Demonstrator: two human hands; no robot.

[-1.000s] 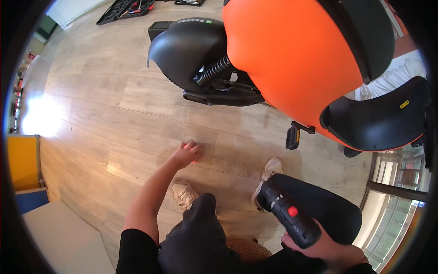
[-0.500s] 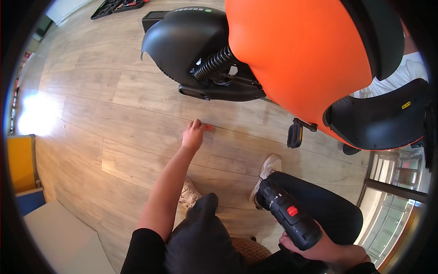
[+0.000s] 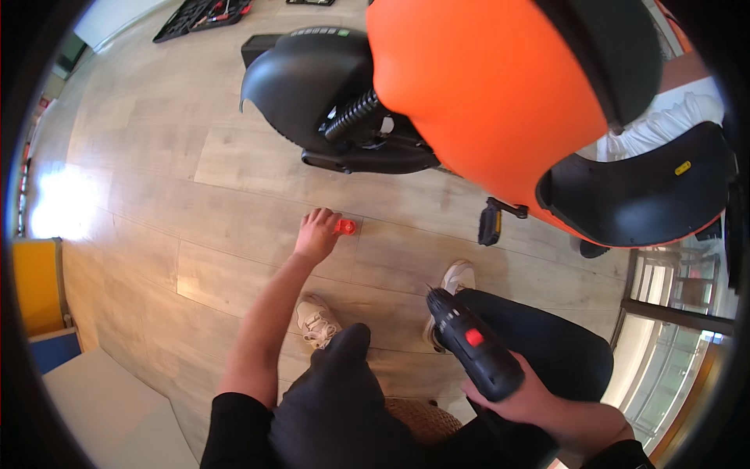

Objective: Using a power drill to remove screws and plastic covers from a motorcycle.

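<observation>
My left hand [image 3: 319, 233] has its fingers curled over a small red plastic piece [image 3: 346, 227] that sticks out to the right, above the wooden floor near my left shoe. My right hand [image 3: 516, 395] grips a black cordless drill [image 3: 473, 344] with a red switch; its thin bit points up and forward, over my right leg. Ahead stands an orange and black electric bike [image 3: 484, 86], with its black rear fender [image 3: 301, 78], coiled shock and a pedal [image 3: 489, 224] toward me.
An open black tool case [image 3: 199, 19] lies at the upper left. Yellow and blue panels [image 3: 35, 285] and a pale board [image 3: 113, 402] line the left side. White crumpled fabric [image 3: 664, 125] shows behind the bike. A dark-framed glass railing [image 3: 660, 313] is at the right.
My left hand moved forward over the floor, then back slightly, and more of the red piece now shows beside its fingers. The drill has shifted a little left and up in view.
</observation>
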